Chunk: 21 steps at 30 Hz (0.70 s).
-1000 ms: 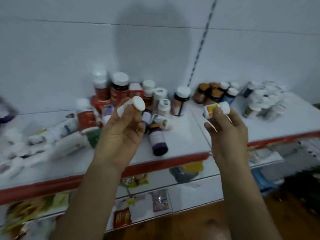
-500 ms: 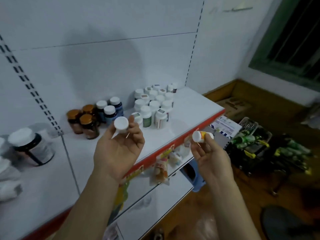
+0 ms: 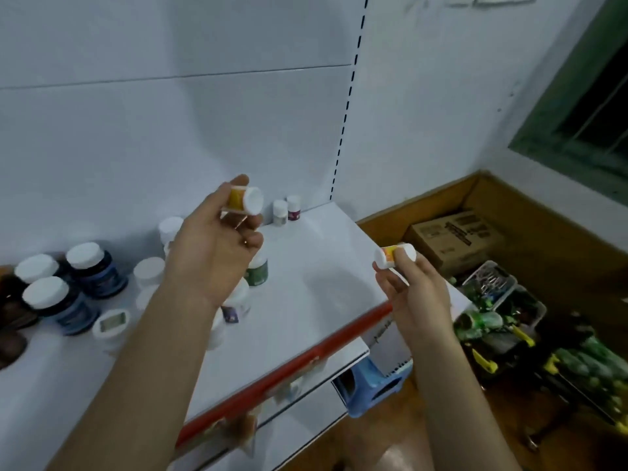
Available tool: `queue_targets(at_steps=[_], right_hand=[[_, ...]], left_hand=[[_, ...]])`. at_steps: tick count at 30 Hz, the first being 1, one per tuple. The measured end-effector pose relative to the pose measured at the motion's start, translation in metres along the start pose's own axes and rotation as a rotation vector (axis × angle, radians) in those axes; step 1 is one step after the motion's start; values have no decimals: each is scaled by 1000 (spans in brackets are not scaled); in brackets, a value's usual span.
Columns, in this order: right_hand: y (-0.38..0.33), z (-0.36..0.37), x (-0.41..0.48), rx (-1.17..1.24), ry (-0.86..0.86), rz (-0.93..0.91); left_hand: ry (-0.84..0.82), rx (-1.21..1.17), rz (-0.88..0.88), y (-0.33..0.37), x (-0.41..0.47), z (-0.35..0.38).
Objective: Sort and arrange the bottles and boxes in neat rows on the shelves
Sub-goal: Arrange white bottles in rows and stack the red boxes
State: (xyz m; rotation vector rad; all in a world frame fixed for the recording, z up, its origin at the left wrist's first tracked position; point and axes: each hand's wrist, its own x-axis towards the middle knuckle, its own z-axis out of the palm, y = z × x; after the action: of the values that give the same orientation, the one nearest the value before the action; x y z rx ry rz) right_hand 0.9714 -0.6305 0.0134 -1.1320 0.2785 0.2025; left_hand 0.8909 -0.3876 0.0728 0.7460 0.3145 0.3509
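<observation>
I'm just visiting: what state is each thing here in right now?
yellow-label bottle: capped, sideways, gripped by the left hand.
orange-label bottle: capped, sideways, pinched by the right hand.
blue bottles: capped, upright on the shelf.
green-label bottle: upright on the shelf.
cardboard box: closed, on the floor.

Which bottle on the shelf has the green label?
The small bottle just right of the left hand; the big jars farther left are blue.

Two hands (image 3: 217, 246) (image 3: 414, 294), two yellow-labelled bottles (image 3: 243, 198) (image 3: 394, 254), two blue jars (image 3: 97, 271) (image 3: 64, 307), two small bottles (image 3: 280, 212) (image 3: 294, 207) at the back, one cardboard box (image 3: 452, 236).
</observation>
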Motion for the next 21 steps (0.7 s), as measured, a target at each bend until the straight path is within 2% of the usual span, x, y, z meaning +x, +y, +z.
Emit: queue_targets(at_steps=[4, 7, 9, 11, 14, 18, 21], right_hand=[[2, 28, 88, -167, -163, -8], [13, 53, 141, -326, -304, -3], [19, 71, 172, -468, -419, -104], [27, 87, 199, -662, -536, -280], [43, 106, 223, -906, -709, -475], [58, 116, 231, -991, -780, -615], [48, 111, 233, -889, -880, -518]], left_hand=[[133, 257, 240, -22, 24, 8], [365, 480, 350, -45, 35, 25], [479, 702, 511, -58, 44, 38], [507, 948, 617, -76, 54, 44], [577, 1321, 549, -111, 78, 43], [659, 1544, 459, -149, 114, 22], [725, 1566, 444, -154, 128, 15]])
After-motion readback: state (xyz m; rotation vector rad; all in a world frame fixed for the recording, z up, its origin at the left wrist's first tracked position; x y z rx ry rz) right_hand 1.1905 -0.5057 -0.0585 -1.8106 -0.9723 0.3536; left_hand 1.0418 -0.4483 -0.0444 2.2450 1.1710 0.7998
